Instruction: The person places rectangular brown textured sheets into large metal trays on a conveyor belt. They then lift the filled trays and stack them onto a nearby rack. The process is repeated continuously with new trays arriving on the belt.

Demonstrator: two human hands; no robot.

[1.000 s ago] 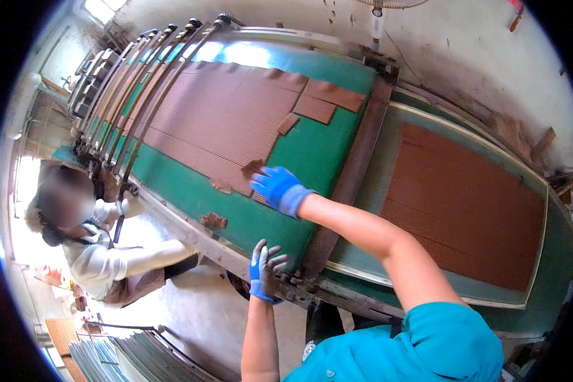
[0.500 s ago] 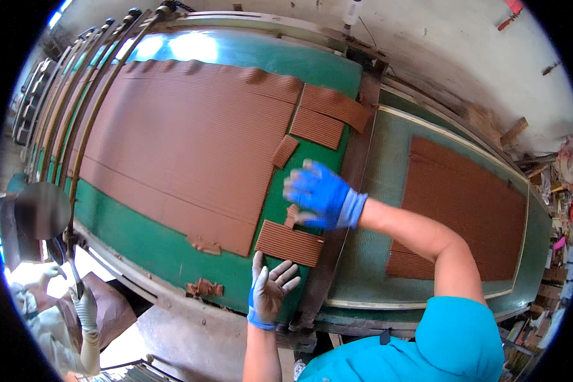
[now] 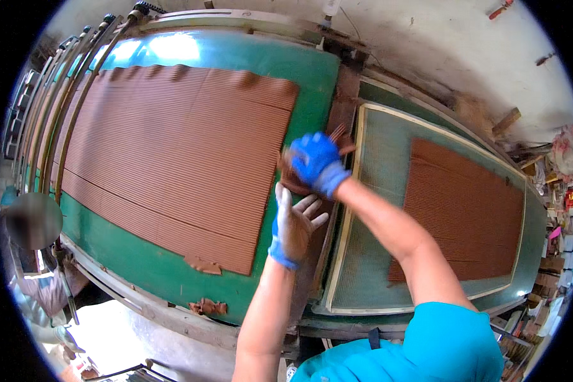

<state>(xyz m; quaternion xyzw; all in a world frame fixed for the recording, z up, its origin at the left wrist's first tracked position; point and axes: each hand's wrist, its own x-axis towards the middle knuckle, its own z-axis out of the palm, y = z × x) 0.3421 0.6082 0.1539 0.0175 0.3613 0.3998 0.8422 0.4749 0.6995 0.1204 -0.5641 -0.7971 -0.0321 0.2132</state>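
Observation:
My right hand, in a blue-coated glove, is curled around a bunch of brown ribbed scraps at the right end of the green belt. Some strands poke out past its far side; the fingertips are partly hidden and blurred. Just below, my left hand is held with its pale palm up and fingers spread, its tips against or very near the underside of the bunch. To the left lies a large brown ribbed sheet, wavy along its far edge, with its right edge close to both hands.
The green belt carries small torn bits near its front edge. Metal rollers cross its left end. At right, a light-edged mesh frame bears another brown ribbed sheet. A co-worker's gloved hand is at lower left.
The loose ribbed pieces along the belt's right end have been gathered into a bunch under my right hand, which has closed. My left hand has moved up and right, close to it.

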